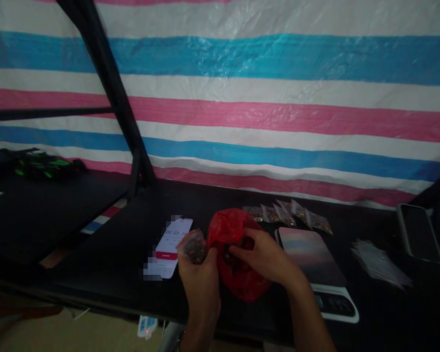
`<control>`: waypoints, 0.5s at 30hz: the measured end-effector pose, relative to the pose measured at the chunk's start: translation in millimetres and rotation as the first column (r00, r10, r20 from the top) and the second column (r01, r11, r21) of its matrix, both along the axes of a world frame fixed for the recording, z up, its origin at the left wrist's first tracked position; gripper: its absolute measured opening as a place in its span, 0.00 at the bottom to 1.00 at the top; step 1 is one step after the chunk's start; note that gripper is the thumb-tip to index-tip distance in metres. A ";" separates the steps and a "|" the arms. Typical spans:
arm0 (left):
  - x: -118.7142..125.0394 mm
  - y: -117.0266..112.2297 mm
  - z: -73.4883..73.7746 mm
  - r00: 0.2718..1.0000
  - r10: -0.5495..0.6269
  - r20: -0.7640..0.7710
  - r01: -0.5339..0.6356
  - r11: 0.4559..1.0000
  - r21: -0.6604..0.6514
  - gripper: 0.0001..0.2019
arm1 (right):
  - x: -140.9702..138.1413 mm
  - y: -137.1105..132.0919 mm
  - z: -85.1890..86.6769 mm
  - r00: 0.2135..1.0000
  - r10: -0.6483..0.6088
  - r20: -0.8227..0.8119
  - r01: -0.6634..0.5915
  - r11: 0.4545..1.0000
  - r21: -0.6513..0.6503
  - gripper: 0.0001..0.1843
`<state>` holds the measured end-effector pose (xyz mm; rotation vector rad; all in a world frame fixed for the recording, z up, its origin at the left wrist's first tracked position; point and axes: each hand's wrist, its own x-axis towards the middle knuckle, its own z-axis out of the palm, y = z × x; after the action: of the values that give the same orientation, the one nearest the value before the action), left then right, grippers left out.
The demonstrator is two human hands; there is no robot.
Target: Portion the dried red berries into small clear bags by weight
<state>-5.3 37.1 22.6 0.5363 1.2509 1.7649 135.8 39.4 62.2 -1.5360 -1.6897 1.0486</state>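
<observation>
My left hand [201, 288] is closed on a small clear zip bag [194, 248] filled with small brownish pieces, its thumb near the red bag's rim. Beside it, a crumpled red plastic bag [247, 286] stands with its mouth open towards me. The fingers of my right hand [267, 256] are bent together in that mouth, over dark contents. What they pinch is too dark to make out. Just right of the red bag lies a flat digital scale [311, 256] with a white front panel. Several filled zip bags [288, 213] lie behind it.
A lit phone [173, 242] showing a timer lies left of my hands. Flat clear bags [379, 264] and another phone [420, 232] are at the right. Black-and-green toy cars [46, 165] sit far left. A black slanted post [110, 83] rises before the striped sheet [260, 117].
</observation>
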 end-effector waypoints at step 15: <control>-20.0 -20.3 2.1 0.895 -0.134 -0.425 0.112 0.991 -0.076 0.25 | 2.0 -11.3 9.6 0.969 -0.051 0.243 0.013 0.988 0.155 0.13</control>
<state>-25.2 16.8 24.8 0.9953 1.5181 1.5500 137.8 28.1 71.8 -1.6402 -1.8577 0.7162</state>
